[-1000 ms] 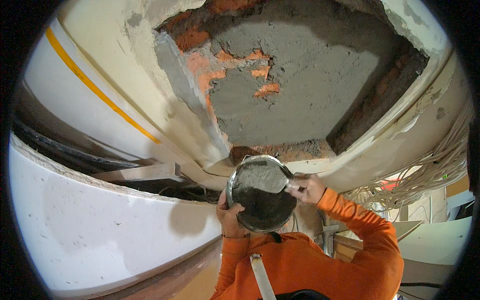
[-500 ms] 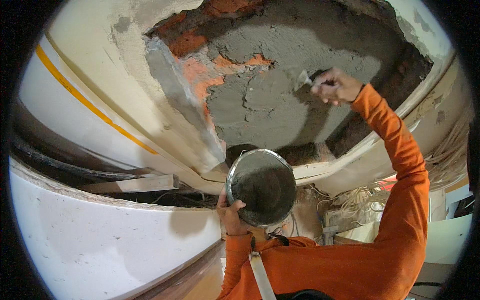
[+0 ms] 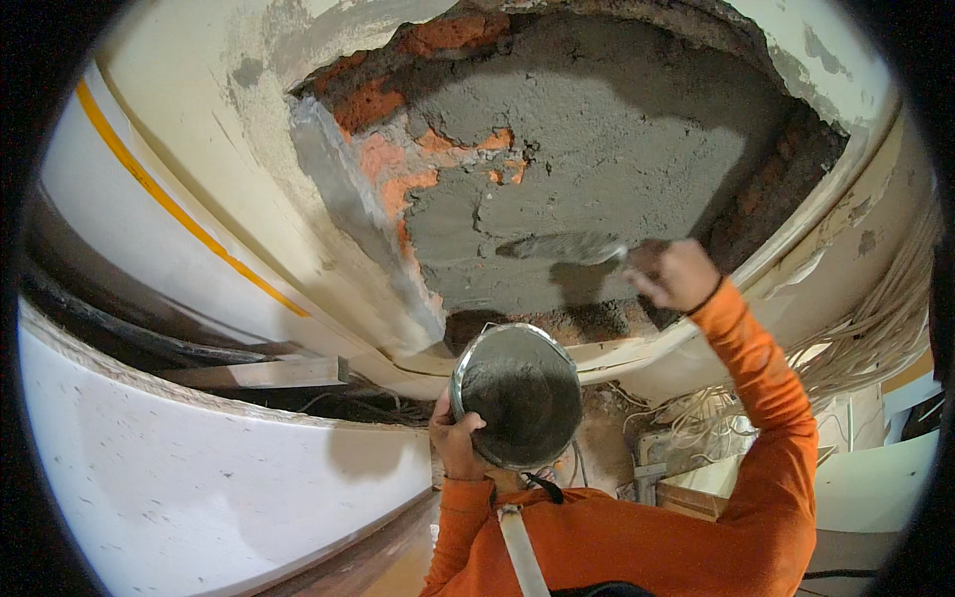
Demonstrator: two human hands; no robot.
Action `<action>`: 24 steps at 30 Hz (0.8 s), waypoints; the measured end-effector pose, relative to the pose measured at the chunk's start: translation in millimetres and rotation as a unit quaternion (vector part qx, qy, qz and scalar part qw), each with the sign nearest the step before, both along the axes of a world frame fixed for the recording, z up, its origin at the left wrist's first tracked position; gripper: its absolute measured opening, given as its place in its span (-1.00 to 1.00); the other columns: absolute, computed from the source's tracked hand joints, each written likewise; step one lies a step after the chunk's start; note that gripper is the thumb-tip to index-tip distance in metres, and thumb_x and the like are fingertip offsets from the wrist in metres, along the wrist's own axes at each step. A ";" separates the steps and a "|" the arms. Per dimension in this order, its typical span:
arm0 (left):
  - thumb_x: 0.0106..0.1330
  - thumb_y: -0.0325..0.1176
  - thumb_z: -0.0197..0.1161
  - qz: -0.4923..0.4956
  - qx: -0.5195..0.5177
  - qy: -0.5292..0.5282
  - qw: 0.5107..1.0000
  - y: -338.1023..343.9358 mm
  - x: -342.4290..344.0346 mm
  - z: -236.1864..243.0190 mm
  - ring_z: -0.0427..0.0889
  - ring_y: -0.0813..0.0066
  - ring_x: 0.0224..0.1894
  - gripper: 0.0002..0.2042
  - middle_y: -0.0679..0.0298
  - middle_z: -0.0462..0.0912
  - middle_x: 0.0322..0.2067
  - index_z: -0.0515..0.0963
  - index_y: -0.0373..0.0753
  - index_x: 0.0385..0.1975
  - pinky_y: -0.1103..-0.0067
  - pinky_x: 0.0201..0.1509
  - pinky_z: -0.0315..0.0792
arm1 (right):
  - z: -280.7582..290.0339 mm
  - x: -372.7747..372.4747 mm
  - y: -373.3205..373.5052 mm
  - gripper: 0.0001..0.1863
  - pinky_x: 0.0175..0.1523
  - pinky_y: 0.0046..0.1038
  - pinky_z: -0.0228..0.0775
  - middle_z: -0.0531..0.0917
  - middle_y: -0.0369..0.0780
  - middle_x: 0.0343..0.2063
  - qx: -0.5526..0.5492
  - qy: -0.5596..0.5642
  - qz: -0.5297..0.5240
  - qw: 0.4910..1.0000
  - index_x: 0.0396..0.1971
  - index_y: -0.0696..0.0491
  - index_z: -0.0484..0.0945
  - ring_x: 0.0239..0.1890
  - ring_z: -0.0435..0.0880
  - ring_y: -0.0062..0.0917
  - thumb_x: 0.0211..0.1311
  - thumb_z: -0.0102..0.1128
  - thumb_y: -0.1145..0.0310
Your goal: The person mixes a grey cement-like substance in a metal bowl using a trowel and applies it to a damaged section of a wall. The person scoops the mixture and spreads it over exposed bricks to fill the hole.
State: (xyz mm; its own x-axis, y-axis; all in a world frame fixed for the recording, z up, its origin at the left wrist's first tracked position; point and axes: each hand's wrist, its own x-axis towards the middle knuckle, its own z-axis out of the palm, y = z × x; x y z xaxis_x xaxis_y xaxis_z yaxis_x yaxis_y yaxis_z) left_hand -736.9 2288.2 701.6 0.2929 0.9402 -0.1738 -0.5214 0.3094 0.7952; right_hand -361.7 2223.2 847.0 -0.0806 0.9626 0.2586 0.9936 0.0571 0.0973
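Note:
My left hand [image 3: 458, 435] grips the left rim of a metal bucket [image 3: 515, 393] that holds dark grey mortar, below a broken-out recess. My right hand [image 3: 668, 277] is closed on the handle of a trowel, whose motion-blurred blade [image 3: 562, 245] lies at the grey mortar layer [image 3: 637, 129] in the recess's lower middle; whether it touches cannot be told. Exposed orange brick [image 3: 396, 189] shows through at the left of the mortar, beside a smooth grey side strip [image 3: 348, 184].
A white board [image 3: 199, 458] runs along the lower left, below a dark gap with a timber batten [image 3: 259, 373]. A yellow stripe [image 3: 179, 199] crosses the left surface. Bundled pale cables [image 3: 875, 308] hang at the right, above wooden boxes and boards [image 3: 696, 488].
My right hand with the trowel rose from the bucket onto the mortar, then came lower, the blade now lying sideways. The bucket stays in my left hand, shifting slightly.

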 end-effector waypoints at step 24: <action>-0.14 -0.68 0.15 0.034 -0.003 0.067 0.997 -9.2 -20.2 -5.2 0.60 0.55 -0.33 -0.44 0.27 0.67 -0.21 0.58 -0.41 0.02 0.68 -0.32 0.49 | 59.1 16.4 55.2 -0.57 -0.53 -0.51 0.25 0.47 -0.32 -0.76 0.048 0.392 -0.015 0.919 -0.54 0.15 0.56 -0.67 0.41 -0.70 0.37 0.18 0.08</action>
